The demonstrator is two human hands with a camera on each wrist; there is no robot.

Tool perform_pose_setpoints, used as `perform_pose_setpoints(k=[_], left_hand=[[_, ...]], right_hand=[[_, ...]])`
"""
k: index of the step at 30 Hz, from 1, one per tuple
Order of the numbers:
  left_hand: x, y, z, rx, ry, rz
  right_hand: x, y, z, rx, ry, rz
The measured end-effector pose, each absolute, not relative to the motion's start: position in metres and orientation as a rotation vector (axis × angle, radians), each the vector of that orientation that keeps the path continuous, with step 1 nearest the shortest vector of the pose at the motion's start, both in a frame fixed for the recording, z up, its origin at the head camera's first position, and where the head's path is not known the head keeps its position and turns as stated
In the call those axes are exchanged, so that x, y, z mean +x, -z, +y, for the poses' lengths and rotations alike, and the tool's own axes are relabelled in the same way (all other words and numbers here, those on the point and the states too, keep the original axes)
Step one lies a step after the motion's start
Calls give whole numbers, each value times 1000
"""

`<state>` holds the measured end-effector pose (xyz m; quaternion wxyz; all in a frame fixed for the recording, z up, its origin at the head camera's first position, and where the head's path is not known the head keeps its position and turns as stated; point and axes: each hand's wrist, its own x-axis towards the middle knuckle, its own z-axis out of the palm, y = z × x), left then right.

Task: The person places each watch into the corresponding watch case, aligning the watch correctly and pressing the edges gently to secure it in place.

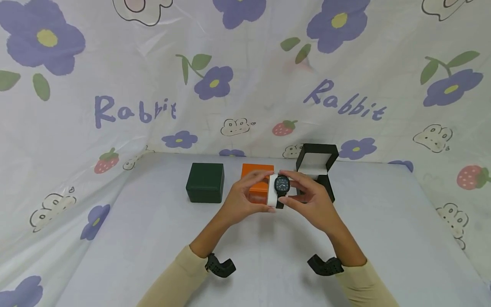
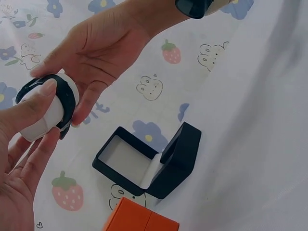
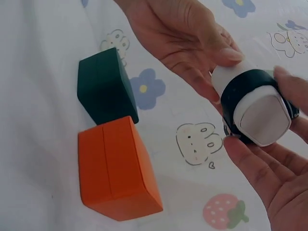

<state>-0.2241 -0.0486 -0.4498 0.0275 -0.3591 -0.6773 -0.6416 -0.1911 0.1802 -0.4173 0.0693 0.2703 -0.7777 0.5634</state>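
Observation:
A black wristwatch with a dark square-looking dial is wrapped round a white watch cushion, held up above the table. My left hand grips the cushion's left end between thumb and fingers. From the other side my right hand pinches the watch and its strap, thumb below and fingers above. In the right wrist view the cushion's flat white end pokes out through the black strap. Behind the right hand stands an open black watch box with a pale lining.
An orange box stands closed behind the left hand, partly hidden in the head view. To its left is a closed dark green box. A white cloth printed with flowers and rabbits covers the table and back wall.

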Motion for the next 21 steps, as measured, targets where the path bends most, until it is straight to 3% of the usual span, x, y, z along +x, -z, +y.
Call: perform_pose_setpoints(k=[21], left_hand=[[-225,454,-48,-1097,2093,-2060]], right_hand=[[-192,426,174,788,-1806,-2239]])
